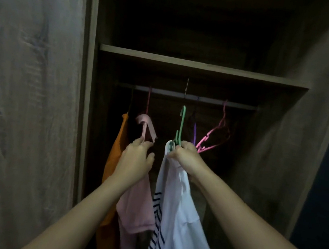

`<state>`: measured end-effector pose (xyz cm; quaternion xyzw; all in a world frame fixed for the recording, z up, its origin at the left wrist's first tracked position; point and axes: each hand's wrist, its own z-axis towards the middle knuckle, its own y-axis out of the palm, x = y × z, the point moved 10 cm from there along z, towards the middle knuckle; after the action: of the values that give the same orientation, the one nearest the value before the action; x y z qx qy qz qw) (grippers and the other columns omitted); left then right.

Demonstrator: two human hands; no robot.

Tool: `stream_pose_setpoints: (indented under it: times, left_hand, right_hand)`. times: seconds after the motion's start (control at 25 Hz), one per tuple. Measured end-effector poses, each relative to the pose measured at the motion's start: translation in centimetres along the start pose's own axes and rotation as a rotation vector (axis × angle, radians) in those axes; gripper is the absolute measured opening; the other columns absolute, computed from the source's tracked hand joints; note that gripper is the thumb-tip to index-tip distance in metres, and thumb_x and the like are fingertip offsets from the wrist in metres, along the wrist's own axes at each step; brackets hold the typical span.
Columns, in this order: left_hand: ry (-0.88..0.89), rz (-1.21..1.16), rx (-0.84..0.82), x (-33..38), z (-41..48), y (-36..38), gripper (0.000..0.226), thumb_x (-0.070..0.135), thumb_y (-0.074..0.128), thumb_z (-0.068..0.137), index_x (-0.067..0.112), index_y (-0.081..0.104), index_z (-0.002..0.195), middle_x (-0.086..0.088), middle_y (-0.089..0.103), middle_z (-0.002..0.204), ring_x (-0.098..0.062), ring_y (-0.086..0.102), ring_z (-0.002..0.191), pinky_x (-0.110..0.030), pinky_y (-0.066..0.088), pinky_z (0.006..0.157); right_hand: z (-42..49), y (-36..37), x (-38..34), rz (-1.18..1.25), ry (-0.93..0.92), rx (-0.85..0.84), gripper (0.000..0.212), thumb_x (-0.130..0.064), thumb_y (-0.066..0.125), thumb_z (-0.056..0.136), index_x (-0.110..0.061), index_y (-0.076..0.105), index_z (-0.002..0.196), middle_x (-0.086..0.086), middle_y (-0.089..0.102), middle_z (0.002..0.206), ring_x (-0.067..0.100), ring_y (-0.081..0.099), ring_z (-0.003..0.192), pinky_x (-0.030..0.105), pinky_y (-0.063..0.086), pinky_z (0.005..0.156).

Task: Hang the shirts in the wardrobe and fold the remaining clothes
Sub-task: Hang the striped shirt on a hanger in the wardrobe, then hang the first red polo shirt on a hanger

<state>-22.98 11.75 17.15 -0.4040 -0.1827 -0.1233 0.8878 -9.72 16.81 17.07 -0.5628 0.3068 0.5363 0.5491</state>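
White shirt — navy stripes (green hanger) — in right hand.

A home bedroom or dressing corner, seen from in front of an open wood-grain wardrobe. At twelve o'clock a shelf spans the dim interior, with a metal hanging rail just below it. Household clothes hang there on coloured plastic hangers: an orange garment at ten o'clock and a pink shirt beside it.
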Motion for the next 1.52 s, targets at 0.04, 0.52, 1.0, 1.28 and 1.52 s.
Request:
stream_pose_setpoints:
  times: [0.04, 0.52, 1.0, 1.28, 1.52]
  left_hand:
    - [0.015, 0.033, -0.024, 0.0, 1.5, 1.4, 0.041, 0.027, 0.051, 0.093, 0.022, 0.049, 0.134, -0.012, 0.026, 0.153, -0.027, 0.036, 0.134, -0.035, 0.035, 0.106]
    - [-0.073, 0.024, 0.103, -3.1, 6.4, 4.9, 0.048, 0.007, 0.047, 0.087, 0.016, 0.048, 0.135, -0.006, 0.05, 0.136, -0.024, 0.056, 0.115, -0.035, 0.044, 0.093]
    - [0.008, 0.026, 0.111, -3.1, 6.7, 4.7, 0.053, 0.017, 0.047, 0.091, 0.026, 0.037, 0.142, 0.002, 0.041, 0.146, -0.014, 0.042, 0.131, -0.027, 0.036, 0.105]
    - [0.085, -0.05, 0.428, -4.1, 0.9, -3.4, 0.044, 0.018, 0.049, 0.093, 0.009, 0.046, 0.136, 0.005, 0.046, 0.135, -0.004, 0.038, 0.129, -0.004, 0.022, 0.105]
    - [-0.247, 0.03, 0.427, -17.0, -14.5, -6.8, 0.044, 0.029, 0.044, 0.09, 0.004, 0.057, 0.125, -0.007, 0.059, 0.127, -0.008, 0.05, 0.118, -0.007, 0.028, 0.103]
  right_hand:
    - [1.3, -0.2, -0.7, -0.054, -0.032, -0.005, 0.014, 0.0, 0.051, 0.088, -0.004, 0.052, 0.101, 0.005, 0.051, 0.079, 0.009, 0.048, 0.065, 0.012, 0.041, 0.044]
    - [17.2, 0.7, -4.2, -0.114, -0.152, -0.045, 0.023, 0.004, 0.039, 0.083, -0.01, 0.043, 0.066, 0.007, 0.044, 0.064, 0.022, 0.048, 0.064, 0.025, 0.037, 0.055]
    - [21.5, 1.7, -2.2, -0.518, -0.143, -0.053, 0.018, -0.013, 0.047, 0.087, -0.006, 0.062, 0.094, 0.015, 0.058, 0.088, 0.027, 0.058, 0.086, 0.027, 0.042, 0.064]
    - [8.7, 3.1, -12.0, -0.196, -0.856, 0.1, 0.039, -0.008, 0.046, 0.092, -0.01, 0.05, 0.131, 0.006, 0.051, 0.129, 0.016, 0.046, 0.123, 0.021, 0.033, 0.103]
    - [-1.9, 21.6, -5.7, -0.034, -0.847, -0.462, 0.027, -0.01, 0.053, 0.086, -0.014, 0.064, 0.111, -0.005, 0.065, 0.098, 0.0, 0.06, 0.092, 0.004, 0.041, 0.083]
